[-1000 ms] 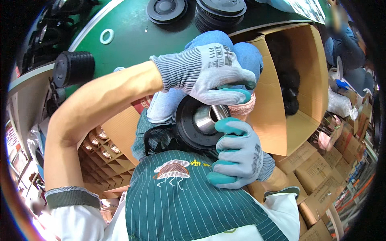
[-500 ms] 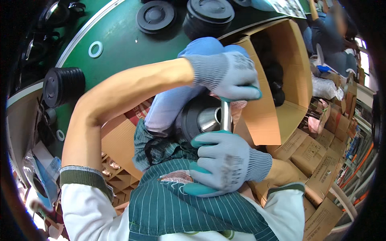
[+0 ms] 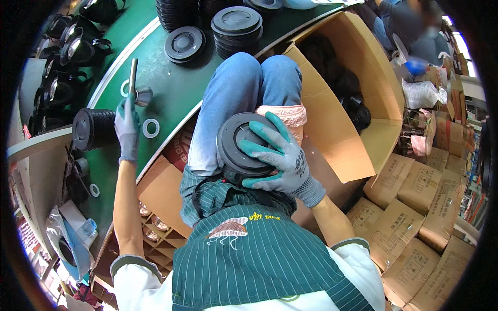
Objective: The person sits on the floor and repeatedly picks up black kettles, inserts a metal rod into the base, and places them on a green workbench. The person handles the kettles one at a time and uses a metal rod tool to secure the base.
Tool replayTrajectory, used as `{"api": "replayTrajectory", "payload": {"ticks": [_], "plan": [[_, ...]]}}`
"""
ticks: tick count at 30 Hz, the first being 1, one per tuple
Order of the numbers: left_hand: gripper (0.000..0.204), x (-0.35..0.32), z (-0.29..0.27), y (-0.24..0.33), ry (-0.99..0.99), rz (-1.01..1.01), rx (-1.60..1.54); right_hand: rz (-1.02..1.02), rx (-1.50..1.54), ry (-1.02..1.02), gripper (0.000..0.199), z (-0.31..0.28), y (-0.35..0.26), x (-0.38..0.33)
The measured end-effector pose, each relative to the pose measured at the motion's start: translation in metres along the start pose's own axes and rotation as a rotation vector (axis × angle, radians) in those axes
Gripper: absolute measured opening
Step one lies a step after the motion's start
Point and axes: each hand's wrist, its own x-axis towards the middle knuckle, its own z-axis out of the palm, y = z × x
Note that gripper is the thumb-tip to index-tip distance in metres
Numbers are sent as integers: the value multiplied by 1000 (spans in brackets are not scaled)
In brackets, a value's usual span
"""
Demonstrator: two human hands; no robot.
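left hand is gripping the near end of a metal rod over the green bench, its long axis pointing away from the body | right hand is clasping a black round part on the lap | hands are staying well apart, the part lying rightward of the left hand and nearer the body

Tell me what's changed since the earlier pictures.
The left grip moved leftward from the lap to over the green table, carrying the metal tool away from the black round piece. The right grip shifted forward onto that piece and now holds it. The open cardboard box and black disc stack stayed.
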Motion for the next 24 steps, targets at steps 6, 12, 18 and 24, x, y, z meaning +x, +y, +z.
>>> {"api": "replayTrajectory", "payload": {"ticks": [6, 12, 18, 24], "plan": [[50, 3, 6, -13, 138, 271, 774, -121, 36, -2, 67, -24, -12, 8], [85, -61, -15, 67, 54, 1167, 549, 150, 565, 609, 65, -61, -19, 54], [119, -103, 4, 96, -69, 1041, 71, 520, 1360, 361, 56, 17, 1, 150], [50, -25, -27, 172, 402, 1000, 357, 403, 1605, -57, 64, 42, 6, 204]]}}
